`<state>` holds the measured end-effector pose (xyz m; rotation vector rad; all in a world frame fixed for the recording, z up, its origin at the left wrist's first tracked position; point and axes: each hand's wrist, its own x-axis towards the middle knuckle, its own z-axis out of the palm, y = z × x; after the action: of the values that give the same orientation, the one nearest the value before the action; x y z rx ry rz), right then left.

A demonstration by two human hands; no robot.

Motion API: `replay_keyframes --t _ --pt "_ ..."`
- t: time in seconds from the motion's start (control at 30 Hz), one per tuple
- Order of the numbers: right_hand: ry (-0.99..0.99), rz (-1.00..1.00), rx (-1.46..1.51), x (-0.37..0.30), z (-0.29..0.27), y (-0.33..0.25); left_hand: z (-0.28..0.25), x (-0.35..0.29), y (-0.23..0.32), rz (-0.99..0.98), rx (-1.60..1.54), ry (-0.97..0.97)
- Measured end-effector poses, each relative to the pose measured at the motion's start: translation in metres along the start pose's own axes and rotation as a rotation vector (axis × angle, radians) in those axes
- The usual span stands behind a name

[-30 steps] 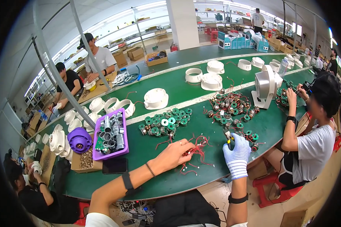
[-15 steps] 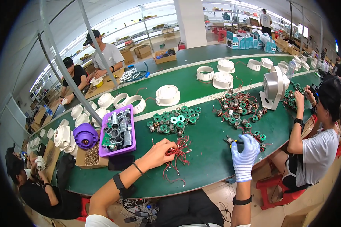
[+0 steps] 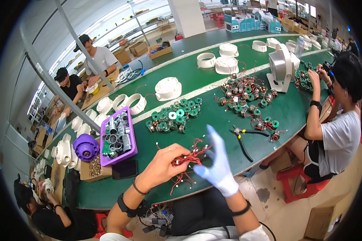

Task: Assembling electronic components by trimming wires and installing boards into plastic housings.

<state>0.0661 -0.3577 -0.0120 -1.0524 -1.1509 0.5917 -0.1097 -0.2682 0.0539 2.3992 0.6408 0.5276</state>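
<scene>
A bundle of thin red wires with small white connectors (image 3: 192,156) is gripped in my bare left hand (image 3: 165,162), just above the front of the green table. My right hand (image 3: 218,162), in a striped pale blue glove, is beside the bundle with thumb and fingers spread apart. Cutting pliers with black and yellow handles (image 3: 242,140) lie with their handles apart on the table, to the right of that hand. Farther back sits a heap of green ring-shaped circuit boards (image 3: 175,115). Motor-like parts with red wires (image 3: 247,94) are piled to its right.
On the left stand a purple tray (image 3: 118,136) of metal cylinders, a purple round housing (image 3: 86,147) and a cardboard box (image 3: 95,170) of small brass-coloured parts. White housings (image 3: 168,88) line the green belt. A co-worker (image 3: 338,100) sits at the right; others work at the left.
My right hand has let go of the pliers and moved left to the wires. My left hand has raised the bundle slightly. The whole view has shifted a little.
</scene>
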Motion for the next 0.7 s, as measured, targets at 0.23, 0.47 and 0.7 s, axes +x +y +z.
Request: replay_keyframes --t 0.23,0.47,0.7 --pt "0.305 0.454 0.994 0.022 0.055 0.065 0.044 0.030 -0.009 0.154 0.050 0.165" --pt "0.223 0.520 1.392 0.028 0.057 0.046 0.057 0.050 -0.021 0.248 0.343 0.146" --pt "0.156 0.425 1.504 0.033 0.049 0.063 0.044 0.055 -0.019 0.266 0.408 0.059"
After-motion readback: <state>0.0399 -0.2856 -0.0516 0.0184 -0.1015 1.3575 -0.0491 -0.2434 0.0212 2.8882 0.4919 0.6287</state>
